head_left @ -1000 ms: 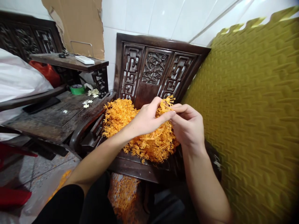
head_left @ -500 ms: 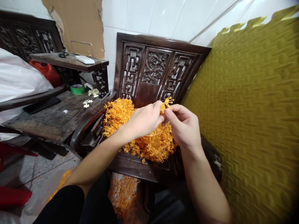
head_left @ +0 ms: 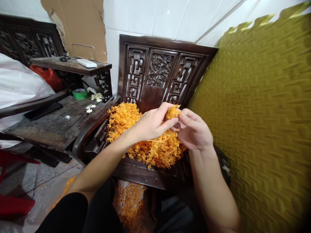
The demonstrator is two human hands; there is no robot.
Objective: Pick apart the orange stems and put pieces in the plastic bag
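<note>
A big heap of orange, branching plastic-looking flower pieces (head_left: pixel 157 153) covers the seat of a dark carved wooden chair (head_left: pixel 155 94). Above the heap, my left hand (head_left: pixel 155 121) is closed on a small orange flower piece (head_left: pixel 173 112), with thumb and fingers around it. My right hand (head_left: pixel 195 129) meets it from the other side, its thumb and forefinger pinched at the edge of the same piece. The fingertips partly hide where each hand grips.
To the left, a wooden seat (head_left: pixel 55 119) bears green tape (head_left: pixel 80 94), small white flower pieces (head_left: pixel 91 107) and a dark flat object. A side table (head_left: pixel 73 66) holds a white device. A yellow-green foam mat (head_left: pixel 262 97) stands close at right. Orange bits litter the floor (head_left: pixel 130 204).
My left thumb has straightened and my right hand has turned, its wrist shifting slightly right. The orange flower piece sits lower between the fingers. The heap looks the same.
</note>
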